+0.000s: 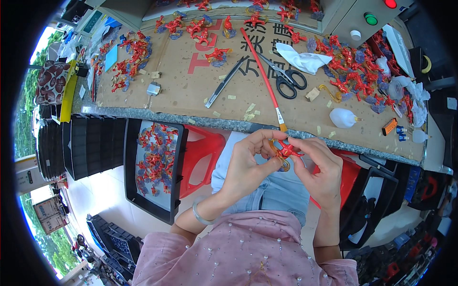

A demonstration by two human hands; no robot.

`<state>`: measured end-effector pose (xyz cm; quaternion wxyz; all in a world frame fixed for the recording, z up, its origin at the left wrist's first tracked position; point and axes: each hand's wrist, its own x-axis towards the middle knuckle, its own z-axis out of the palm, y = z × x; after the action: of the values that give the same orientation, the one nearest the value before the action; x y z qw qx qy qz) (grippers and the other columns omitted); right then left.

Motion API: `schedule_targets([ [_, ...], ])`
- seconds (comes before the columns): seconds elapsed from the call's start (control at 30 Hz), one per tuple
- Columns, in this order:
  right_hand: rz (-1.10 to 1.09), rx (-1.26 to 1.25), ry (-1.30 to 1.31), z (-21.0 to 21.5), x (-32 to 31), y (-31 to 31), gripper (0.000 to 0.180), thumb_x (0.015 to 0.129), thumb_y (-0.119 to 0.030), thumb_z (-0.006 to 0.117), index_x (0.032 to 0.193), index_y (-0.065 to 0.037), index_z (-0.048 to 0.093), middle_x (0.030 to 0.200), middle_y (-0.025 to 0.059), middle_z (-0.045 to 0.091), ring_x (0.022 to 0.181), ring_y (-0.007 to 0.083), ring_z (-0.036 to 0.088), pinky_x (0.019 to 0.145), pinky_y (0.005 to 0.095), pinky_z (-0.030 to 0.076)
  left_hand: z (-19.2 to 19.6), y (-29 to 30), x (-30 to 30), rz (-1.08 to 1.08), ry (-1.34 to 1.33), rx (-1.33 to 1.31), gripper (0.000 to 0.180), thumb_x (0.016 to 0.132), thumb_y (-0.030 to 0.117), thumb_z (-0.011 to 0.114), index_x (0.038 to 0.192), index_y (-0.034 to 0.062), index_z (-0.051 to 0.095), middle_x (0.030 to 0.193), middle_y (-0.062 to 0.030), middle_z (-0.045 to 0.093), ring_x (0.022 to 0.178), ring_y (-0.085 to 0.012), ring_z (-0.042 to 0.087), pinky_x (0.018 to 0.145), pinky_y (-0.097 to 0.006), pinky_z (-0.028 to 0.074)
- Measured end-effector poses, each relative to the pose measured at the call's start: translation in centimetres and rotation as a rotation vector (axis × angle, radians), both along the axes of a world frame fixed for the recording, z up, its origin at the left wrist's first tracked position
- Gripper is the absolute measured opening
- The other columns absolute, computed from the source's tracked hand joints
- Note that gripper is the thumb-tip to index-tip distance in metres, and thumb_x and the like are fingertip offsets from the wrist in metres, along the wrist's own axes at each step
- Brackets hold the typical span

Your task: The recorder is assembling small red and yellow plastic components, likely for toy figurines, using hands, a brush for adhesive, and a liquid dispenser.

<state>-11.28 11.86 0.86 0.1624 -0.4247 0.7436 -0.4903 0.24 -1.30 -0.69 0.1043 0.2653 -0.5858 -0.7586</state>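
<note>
Two hands [250,171] [320,164], figurine [288,150], near table edge [200,120]

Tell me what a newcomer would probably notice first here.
Probably the glossy red figurine with translucent yellow parts, pinched between the left hand and right hand near the table's front edge. Next, likely the dense heap of red-and-violet figurines at the table's right. The long red-handled paintbrush also stands out, lying across the brown cardboard.
</note>
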Motion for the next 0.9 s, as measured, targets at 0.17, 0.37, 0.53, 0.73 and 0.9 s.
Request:
schedule_targets([
  [0.17, 0.002, 0.004, 0.024, 0.0, 0.0, -0.1, 0.039, 0.069, 0.008, 0.067, 0.107, 0.000, 0.066, 0.092, 0.0131, 0.067, 0.085, 0.0279, 0.063, 0.076, 0.0354, 0.050, 0.0, 0.0, -0.1, 0.012, 0.000, 0.034, 0.042, 0.072, -0.005, 0.065, 0.113, -0.0010, 0.060, 0.077, -0.0008, 0.060, 0.074, -0.0071, 0.053, 0.071, -0.023, 0.041],
  [0.37, 0.006, 0.011, 0.049, -0.1, -0.1, -0.2, 0.038, 0.070, 0.008, 0.067, 0.107, 0.001, 0.066, 0.091, 0.0126, 0.067, 0.085, 0.0280, 0.063, 0.076, 0.0355, 0.050, -0.2, -0.1, -0.1, 0.005, 0.004, 0.111, 0.042, 0.074, -0.007, 0.064, 0.116, -0.0043, 0.057, 0.078, -0.0035, 0.062, 0.073, -0.0087, 0.058, 0.070, -0.024, 0.045],
  [0.53, 0.037, 0.048, 0.026, 0.2, -0.4, -0.5, 0.036, 0.072, 0.007, 0.066, 0.108, 0.001, 0.065, 0.090, 0.0131, 0.066, 0.084, 0.0282, 0.062, 0.076, 0.0358, 0.049, 0.1, -0.3, -0.3, 0.002, -0.022, 0.270, 0.042, 0.076, -0.009, 0.061, 0.118, -0.0077, 0.054, 0.079, -0.0062, 0.063, 0.074, -0.0125, 0.064, 0.070, -0.025, 0.052],
  [0.73, 0.045, 0.066, 0.057, 0.3, -0.5, -0.7, 0.034, 0.073, 0.006, 0.065, 0.107, 0.001, 0.065, 0.089, 0.0134, 0.065, 0.083, 0.0282, 0.062, 0.076, 0.0362, 0.048, -0.1, -0.1, -0.4, 0.012, -0.004, 0.235, 0.040, 0.077, -0.009, 0.060, 0.117, -0.0070, 0.055, 0.079, -0.0062, 0.063, 0.076, -0.0130, 0.064, 0.071, -0.026, 0.051],
  [0.9, 0.011, 0.026, 0.106, -0.1, -0.2, -0.8, 0.036, 0.072, 0.008, 0.066, 0.107, 0.001, 0.065, 0.090, 0.0132, 0.066, 0.083, 0.0280, 0.062, 0.075, 0.0361, 0.049, -1.1, 0.1, -0.2, 0.034, -0.004, -0.272, 0.041, 0.071, -0.006, 0.066, 0.111, -0.0008, 0.059, 0.077, -0.0039, 0.061, 0.074, -0.0115, 0.057, 0.073, -0.026, 0.045],
])
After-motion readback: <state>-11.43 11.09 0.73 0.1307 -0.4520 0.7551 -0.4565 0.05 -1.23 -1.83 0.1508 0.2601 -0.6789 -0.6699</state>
